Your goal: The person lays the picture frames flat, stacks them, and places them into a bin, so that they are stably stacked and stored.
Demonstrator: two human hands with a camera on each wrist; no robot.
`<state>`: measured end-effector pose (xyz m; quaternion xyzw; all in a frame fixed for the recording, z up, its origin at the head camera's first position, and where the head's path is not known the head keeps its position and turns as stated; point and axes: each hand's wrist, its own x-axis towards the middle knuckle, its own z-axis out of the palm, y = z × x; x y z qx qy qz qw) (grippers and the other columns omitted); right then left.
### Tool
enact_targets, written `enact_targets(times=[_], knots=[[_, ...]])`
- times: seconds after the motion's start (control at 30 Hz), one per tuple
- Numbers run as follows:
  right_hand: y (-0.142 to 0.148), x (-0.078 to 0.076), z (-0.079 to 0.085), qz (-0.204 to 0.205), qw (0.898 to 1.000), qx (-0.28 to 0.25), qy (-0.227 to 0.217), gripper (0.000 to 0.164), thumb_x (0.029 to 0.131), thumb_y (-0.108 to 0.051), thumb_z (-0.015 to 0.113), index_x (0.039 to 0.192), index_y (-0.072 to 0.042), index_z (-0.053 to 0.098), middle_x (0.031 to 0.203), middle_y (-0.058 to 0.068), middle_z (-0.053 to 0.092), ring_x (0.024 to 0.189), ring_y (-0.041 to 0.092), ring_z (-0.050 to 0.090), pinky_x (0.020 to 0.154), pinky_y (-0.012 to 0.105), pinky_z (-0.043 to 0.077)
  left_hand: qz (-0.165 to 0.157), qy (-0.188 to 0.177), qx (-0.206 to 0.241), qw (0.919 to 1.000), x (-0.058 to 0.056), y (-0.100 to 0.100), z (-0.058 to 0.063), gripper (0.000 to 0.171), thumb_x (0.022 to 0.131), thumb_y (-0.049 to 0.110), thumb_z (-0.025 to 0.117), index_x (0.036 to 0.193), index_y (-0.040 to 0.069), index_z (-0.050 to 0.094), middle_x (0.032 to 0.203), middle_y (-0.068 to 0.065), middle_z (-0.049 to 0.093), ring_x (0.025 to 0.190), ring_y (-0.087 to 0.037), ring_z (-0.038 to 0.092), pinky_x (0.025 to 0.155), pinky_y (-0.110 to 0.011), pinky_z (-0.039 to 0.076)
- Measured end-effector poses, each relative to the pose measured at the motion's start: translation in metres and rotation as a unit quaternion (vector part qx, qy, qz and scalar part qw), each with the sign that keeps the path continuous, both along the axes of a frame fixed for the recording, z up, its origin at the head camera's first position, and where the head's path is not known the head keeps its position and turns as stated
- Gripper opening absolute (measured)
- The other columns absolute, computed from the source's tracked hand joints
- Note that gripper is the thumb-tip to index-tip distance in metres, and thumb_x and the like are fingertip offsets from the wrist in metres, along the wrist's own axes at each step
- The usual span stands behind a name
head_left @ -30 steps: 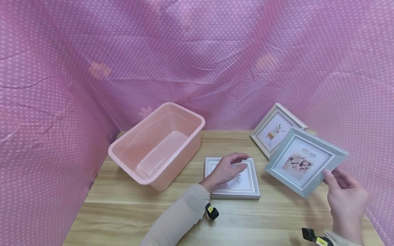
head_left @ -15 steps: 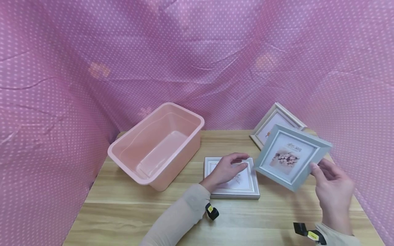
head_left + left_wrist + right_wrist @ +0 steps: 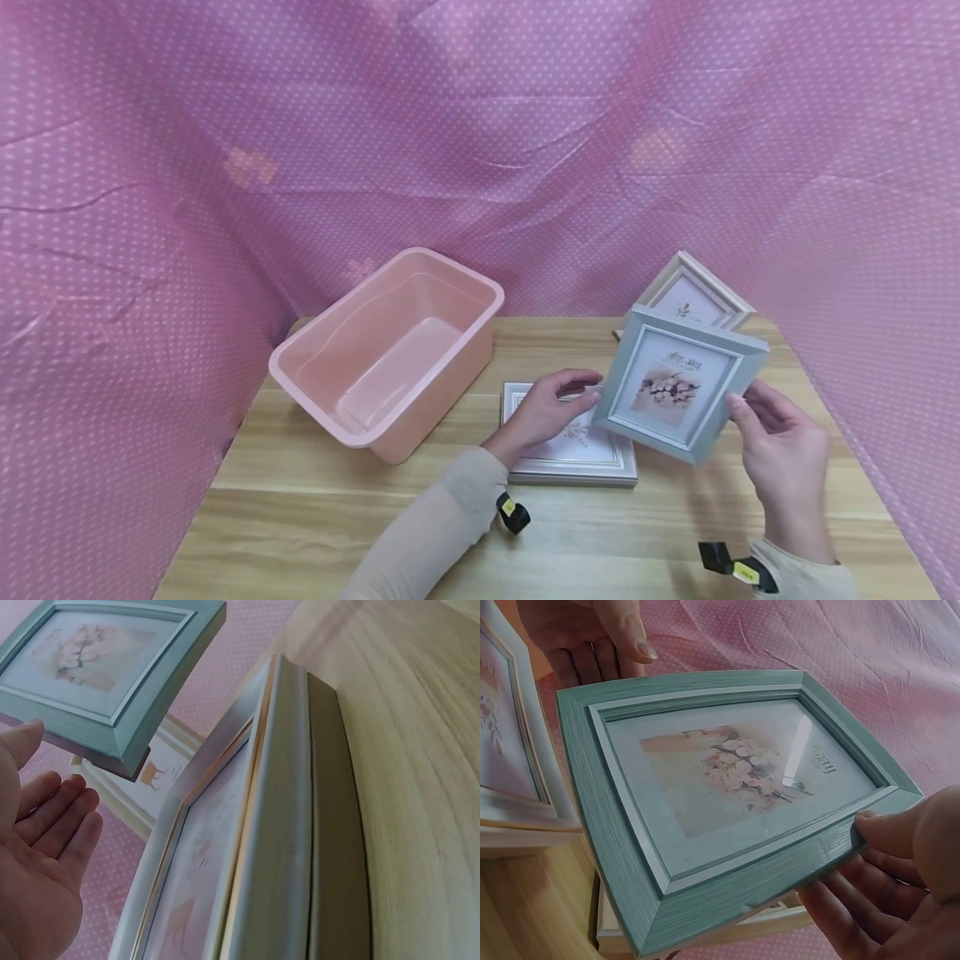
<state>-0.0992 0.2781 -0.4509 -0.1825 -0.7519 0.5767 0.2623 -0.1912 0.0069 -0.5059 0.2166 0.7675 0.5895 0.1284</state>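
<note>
My right hand grips a pale green picture frame by its right edge, thumb on the front and fingers behind. The frame is held up tilted over the table, its flower picture facing me. Beside its left edge is my left hand, fingers loosely bent and thumb tip right at the frame's border; in the left wrist view the left fingers hold nothing. Below the left hand a silver-white picture frame lies face up, partly covered by that hand. Its side shows a pale upper layer and a brown lower one.
A cream picture frame stands leaning at the back right, partly hidden by the green one. To the left is a pink plastic basin with nothing in it. Pink dotted cloth hangs around the wooden table.
The right hand has carried the green frame leftward, from the right side up to the left hand, overlapping more of the cream frame. The left hand has hardly moved.
</note>
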Motion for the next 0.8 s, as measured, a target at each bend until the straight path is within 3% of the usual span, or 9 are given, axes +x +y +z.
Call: enact_targets(times=[0.23, 0.4, 0.53, 0.73, 0.8], knots=[[-0.009, 0.0, 0.003, 0.007, 0.998, 0.034, -0.045, 0.04, 0.099, -0.009, 0.078, 0.136, 0.004, 0.071, 0.096, -0.033, 0.069, 0.09, -0.018, 0.065, 0.082, 0.0, 0.054, 0.003, -0.004, 0.018, 0.9998, -0.002, -0.007, 0.001, 0.041, 0.106, 0.028, 0.07, 0.146, 0.015, 0.067, 0.146, -0.007, 0.07, 0.138, -0.03, 0.065, 0.116, -0.033, 0.055], [-0.014, -0.001, 0.005, 0.018, 0.996, 0.051, -0.064, 0.039, 0.1, -0.013, 0.077, 0.136, 0.0, 0.073, 0.103, -0.026, 0.073, 0.092, -0.017, 0.065, 0.082, 0.0, 0.053, 0.007, -0.022, 0.023, 0.9995, -0.003, -0.014, 0.0, 0.042, 0.106, 0.029, 0.071, 0.146, 0.017, 0.067, 0.148, -0.003, 0.07, 0.138, -0.024, 0.065, 0.116, -0.03, 0.054], [-0.018, -0.004, 0.006, 0.031, 0.996, 0.056, -0.055, 0.037, 0.099, -0.011, 0.078, 0.134, 0.001, 0.074, 0.1, -0.029, 0.072, 0.091, -0.017, 0.066, 0.082, 0.0, 0.054, 0.003, -0.02, 0.026, 0.9995, -0.004, -0.021, -0.001, 0.044, 0.106, 0.028, 0.071, 0.148, 0.016, 0.065, 0.151, -0.004, 0.068, 0.139, -0.024, 0.064, 0.117, -0.032, 0.054], [-0.025, -0.007, 0.006, 0.055, 0.997, 0.047, -0.027, 0.035, 0.097, -0.005, 0.078, 0.13, 0.005, 0.074, 0.094, -0.035, 0.068, 0.09, -0.018, 0.067, 0.082, 0.002, 0.055, -0.024, 0.017, 0.045, 0.9986, -0.007, -0.033, -0.004, 0.052, 0.106, 0.021, 0.068, 0.155, 0.01, 0.057, 0.16, -0.011, 0.059, 0.144, -0.04, 0.058, 0.122, -0.036, 0.05], [-0.028, -0.008, 0.006, 0.063, 0.997, 0.041, -0.021, 0.034, 0.097, -0.004, 0.078, 0.13, 0.005, 0.074, 0.093, -0.035, 0.068, 0.09, -0.018, 0.068, 0.082, 0.003, 0.056, -0.039, 0.028, 0.043, 0.9979, -0.007, -0.037, -0.005, 0.057, 0.107, 0.027, 0.067, 0.159, 0.01, 0.052, 0.165, -0.01, 0.054, 0.146, -0.042, 0.056, 0.124, -0.037, 0.048]])
